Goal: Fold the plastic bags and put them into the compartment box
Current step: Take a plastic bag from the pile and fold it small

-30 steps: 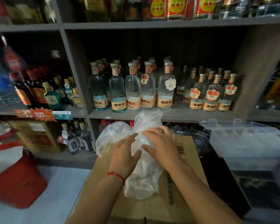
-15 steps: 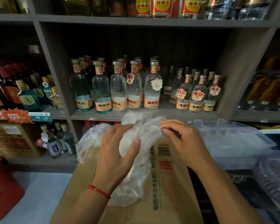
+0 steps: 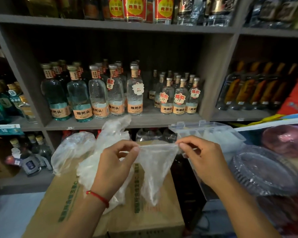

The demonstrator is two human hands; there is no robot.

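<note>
Pinching one plastic bag (image 3: 155, 169) by its top corners, our left hand (image 3: 113, 170) and right hand (image 3: 205, 162) are stretching it flat above the cardboard box (image 3: 144, 219) | we are judging even tension keeps folds straight | compartment box (image 3: 208, 134) is standing open just right, near the shelf edge (image 3: 144, 123); loose bags (image 3: 86, 152) are crowding left.

Liquor bottles (image 3: 134, 93) on grey shelves (image 3: 144, 121), cardboard box (image 3: 144, 219), round plastic lids (image 3: 263, 170)

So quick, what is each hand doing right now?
Left hand: pinches one top corner of the plastic bag.
Right hand: pinches the bag's other top corner, so it hangs stretched between the two.
</note>
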